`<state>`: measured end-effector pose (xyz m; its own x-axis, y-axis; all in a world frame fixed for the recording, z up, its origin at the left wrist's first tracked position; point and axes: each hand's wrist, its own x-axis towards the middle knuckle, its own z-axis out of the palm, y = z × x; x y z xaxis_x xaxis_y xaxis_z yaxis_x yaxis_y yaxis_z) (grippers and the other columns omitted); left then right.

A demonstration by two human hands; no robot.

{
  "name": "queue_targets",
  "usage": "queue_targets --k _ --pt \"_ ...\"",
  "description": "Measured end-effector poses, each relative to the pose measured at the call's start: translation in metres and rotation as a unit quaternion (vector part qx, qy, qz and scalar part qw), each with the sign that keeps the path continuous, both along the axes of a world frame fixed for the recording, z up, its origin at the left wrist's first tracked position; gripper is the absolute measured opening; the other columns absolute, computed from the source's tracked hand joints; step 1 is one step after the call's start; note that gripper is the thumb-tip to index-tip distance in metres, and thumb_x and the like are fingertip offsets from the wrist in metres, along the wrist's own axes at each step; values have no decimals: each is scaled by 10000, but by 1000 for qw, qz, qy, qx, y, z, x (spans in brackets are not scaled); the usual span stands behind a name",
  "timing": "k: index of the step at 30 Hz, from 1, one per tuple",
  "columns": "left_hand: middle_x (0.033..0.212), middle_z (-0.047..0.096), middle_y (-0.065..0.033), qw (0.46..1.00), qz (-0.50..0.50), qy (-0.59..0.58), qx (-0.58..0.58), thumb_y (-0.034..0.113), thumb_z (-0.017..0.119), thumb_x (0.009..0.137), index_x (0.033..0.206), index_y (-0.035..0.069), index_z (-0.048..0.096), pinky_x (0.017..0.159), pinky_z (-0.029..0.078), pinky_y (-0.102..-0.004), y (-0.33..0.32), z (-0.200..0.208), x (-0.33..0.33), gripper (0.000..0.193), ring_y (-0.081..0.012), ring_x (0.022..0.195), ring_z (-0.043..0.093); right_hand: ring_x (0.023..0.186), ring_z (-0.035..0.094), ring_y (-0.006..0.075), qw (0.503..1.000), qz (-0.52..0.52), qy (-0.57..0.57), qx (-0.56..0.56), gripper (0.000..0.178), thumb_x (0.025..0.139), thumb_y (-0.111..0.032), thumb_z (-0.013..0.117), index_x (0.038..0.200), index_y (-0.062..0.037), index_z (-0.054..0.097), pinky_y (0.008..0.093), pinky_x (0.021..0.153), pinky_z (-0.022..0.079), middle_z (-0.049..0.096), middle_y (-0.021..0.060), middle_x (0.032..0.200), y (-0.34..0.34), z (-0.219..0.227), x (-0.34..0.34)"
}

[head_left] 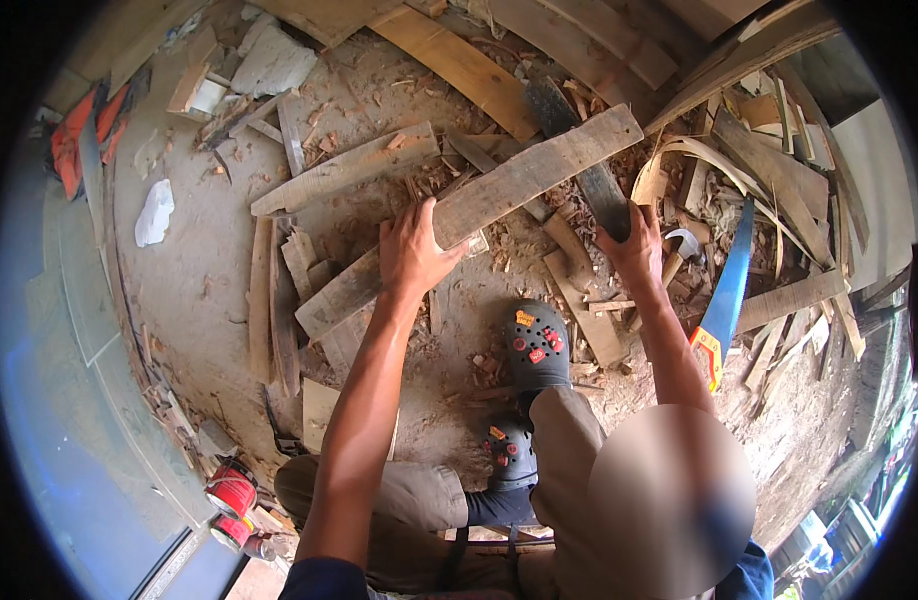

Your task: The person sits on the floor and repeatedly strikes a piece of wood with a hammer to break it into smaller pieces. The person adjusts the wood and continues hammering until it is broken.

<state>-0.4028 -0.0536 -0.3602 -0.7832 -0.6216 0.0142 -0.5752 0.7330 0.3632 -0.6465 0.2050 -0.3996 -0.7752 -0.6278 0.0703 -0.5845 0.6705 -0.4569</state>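
Note:
A long, weathered plank point(539, 172) slants across the middle, its right end higher in the picture than its left. My left hand point(416, 252) is closed round it left of its midpoint, thumb along the lower edge. Beneath its right half passes a darker, narrow board point(601, 190). The near end of that board is in the grip of my right hand point(634, 248), fingers on one side and thumb on the other. Just right of this hand lies a claw hammer point(686, 245) among scraps. Farther right rests a handsaw point(727, 290) with a blue blade and an orange-yellow handle.
Wood offcuts and shavings litter the dirt floor, with a heap of strips point(779, 190) at right. Another board point(354, 168) lies at upper left. Red cans point(231, 490) stand at lower left beside a bluish panel point(69, 400). My clog point(537, 345) is below the planks.

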Motion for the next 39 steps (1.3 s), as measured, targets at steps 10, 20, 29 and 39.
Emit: queue_targets --k 10,20,29,39 --pt "1243 644 -244 997 19 73 16 397 878 703 1332 3 546 995 471 -499 -4 19 17 814 -407 1151 612 1131 592 405 980 8 -182 -75 713 786 -321 801 1295 114 557 465 974 506 562 275 1196 -41 44 78" --pt "1189 660 -195 997 48 66 5 383 891 674 1290 37 563 1026 436 -515 -8 12 9 779 -377 1126 616 1171 594 416 1000 13 -11 -9 754 790 -396 788 1340 63 553 444 995 494 583 274 1294 -18 1 21" --pt "1221 649 -178 999 20 -45 -14 433 856 713 1334 65 543 1003 440 -502 2 -1 2 787 -335 1151 612 1176 578 373 998 -10 -28 51 731 847 -399 745 1413 -8 498 476 1033 400 597 217 1272 -10 -10 11" --pt "1222 639 -179 997 -10 -43 -57 470 818 746 1329 66 518 954 453 -499 5 -3 -5 770 -358 1133 613 1257 488 389 997 -70 -8 -41 748 837 -289 749 1476 -108 404 536 1059 353 498 202 1353 -14 -5 45"
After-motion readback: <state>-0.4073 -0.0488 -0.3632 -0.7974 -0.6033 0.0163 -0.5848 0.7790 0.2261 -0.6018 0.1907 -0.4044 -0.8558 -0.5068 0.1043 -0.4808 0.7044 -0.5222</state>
